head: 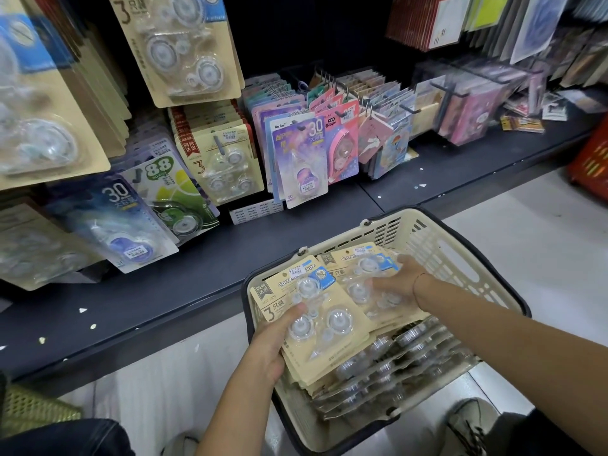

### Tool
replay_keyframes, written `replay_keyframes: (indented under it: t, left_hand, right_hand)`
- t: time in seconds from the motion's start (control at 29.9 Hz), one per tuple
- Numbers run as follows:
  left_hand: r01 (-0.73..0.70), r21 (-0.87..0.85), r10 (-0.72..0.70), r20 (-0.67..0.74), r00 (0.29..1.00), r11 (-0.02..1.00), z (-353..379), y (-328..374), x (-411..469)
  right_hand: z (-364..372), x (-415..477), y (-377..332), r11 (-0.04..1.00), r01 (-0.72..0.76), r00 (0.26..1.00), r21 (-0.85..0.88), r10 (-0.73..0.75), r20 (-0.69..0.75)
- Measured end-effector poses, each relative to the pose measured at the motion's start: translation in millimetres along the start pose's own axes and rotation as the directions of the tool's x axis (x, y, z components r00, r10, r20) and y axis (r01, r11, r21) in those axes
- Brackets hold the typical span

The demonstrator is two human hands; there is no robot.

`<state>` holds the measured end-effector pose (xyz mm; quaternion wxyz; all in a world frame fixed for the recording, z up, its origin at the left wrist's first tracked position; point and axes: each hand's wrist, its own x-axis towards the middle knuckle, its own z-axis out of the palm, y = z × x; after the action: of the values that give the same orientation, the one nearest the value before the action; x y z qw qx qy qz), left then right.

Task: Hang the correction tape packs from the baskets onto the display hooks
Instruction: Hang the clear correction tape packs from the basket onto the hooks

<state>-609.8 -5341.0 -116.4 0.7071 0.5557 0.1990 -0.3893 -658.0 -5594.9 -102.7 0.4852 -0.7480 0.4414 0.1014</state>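
Basket point(460, 258), cream plastic with a dark rim, down low in front of the person. Its far corner reaches the front edge of the dark bottom shelf point(164, 291). Pale floor point(543, 232) lies open to the right of it, as far as a red basket point(592, 159) at the frame's edge. A green basket point(33, 409) sits at the lower left corner, and a shoe point(470, 422) stands just behind the cream basket's near right side.

Shelf top: a broad bare strip of dark board, dotted with paper scraps, between the basket and the hanging goods.

Display: hooks point(409, 108) carrying rows of carded goods. Hanging packs point(184, 51) of three sit at the upper left, close over the shelf. Smaller cards are crowded edge to edge below them and to the right.

Correction tape packs, all inside the basket:
- Near stack point(329, 311), tan cards with three clear dispensers each, tilted up at the basket's left side.
- Far stack point(358, 268), just beside the near stack and towards the right wall.
- Loose packs point(394, 366), lying flat and overlapping across the basket bottom, nearest the person.

Left hand point(269, 343): grips the near stack at its lower left corner, thumb on the top card's face, fingers out of sight under the cards.

Right hand point(399, 281): palm down on the far stack, fingers bent over the clear dispensers. Whether it grips or only rests there cannot be told. The two hands are apart, one stack each.
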Motion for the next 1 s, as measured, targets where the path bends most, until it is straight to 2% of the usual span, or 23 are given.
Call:
replay_keyframes:
  t: [0.13, 0.3, 0.33, 0.4, 0.43, 0.5, 0.57, 0.6, 0.67, 0.73, 0.8, 0.87, 0.94, 1.0]
  left_hand:
    - [-0.009, -0.012, 0.009, -0.008, 1.0, 1.0, 2, 0, -3]
    - [-0.013, -0.032, 0.013, 0.001, 1.0, 0.999, 6, 0, -7]
    - [-0.011, -0.039, 0.012, 0.017, 1.0, 0.999, 6, 0, -7]
    - [-0.012, -0.05, 0.014, 0.041, 0.999, 0.999, 5, 1, -6]
    - [-0.008, -0.052, 0.011, 0.054, 0.998, 0.999, 5, 3, -6]
    - [0.008, -0.061, -0.003, 0.085, 0.996, 0.998, 4, 3, -6]
    - [0.008, -0.064, -0.002, 0.087, 0.996, 0.998, 3, 2, -6]
    - [-0.002, -0.065, 0.007, 0.085, 0.996, 0.998, 2, 1, -5]
    - [-0.004, -0.073, 0.01, 0.093, 0.996, 0.997, 2, -2, -5]
    - [0.012, -0.074, -0.005, 0.087, 0.996, 0.997, 1, -4, -3]
    - [0.012, -0.076, -0.007, 0.063, 0.998, 0.997, 1, -4, -2]
    - [0.011, -0.066, -0.008, 0.05, 0.999, 0.998, 1, -4, 0]
    - [0.007, -0.06, -0.005, 0.045, 0.999, 0.998, 0, -5, 1]
    - [0.006, -0.059, -0.003, 0.042, 0.999, 0.998, 0, -5, 2]
  right_hand:
    - [-31, -1, -13, 1.0, 0.019, 0.999, 0.016, -0.02, 0.043]
    - [-71, -8, -46, 0.927, 0.26, 0.965, 0.271, -0.258, -0.044]
    - [-75, -12, -50, 0.905, 0.267, 0.96, 0.331, -0.278, -0.013]
    - [-74, -21, -56, 0.872, 0.223, 0.936, 0.436, -0.317, 0.153]
    - [-68, -25, -56, 0.883, 0.191, 0.917, 0.428, -0.316, 0.243]
    - [-44, -31, -52, 0.951, 0.224, 0.901, 0.212, -0.285, 0.327]
    - [-11, -36, -43, 0.946, 0.319, 0.91, -0.052, -0.291, 0.296]
    - [3, -38, -39, 0.932, 0.347, 0.907, -0.109, -0.304, 0.29]
    - [23, -37, -32, 0.907, 0.407, 0.878, -0.105, -0.357, 0.319]
    - [27, -31, -27, 0.896, 0.437, 0.877, -0.084, -0.403, 0.263]
    - [17, -17, -21, 0.91, 0.406, 0.913, -0.083, -0.4, 0.073]
    - [-1, 0, -7, 0.954, 0.263, 0.96, -0.145, -0.274, -0.063]
    - [-12, 7, 12, 0.976, 0.028, 0.998, -0.214, -0.038, -0.041]
    - [-12, 12, 23, 0.962, -0.055, 0.998, -0.267, 0.05, -0.023]
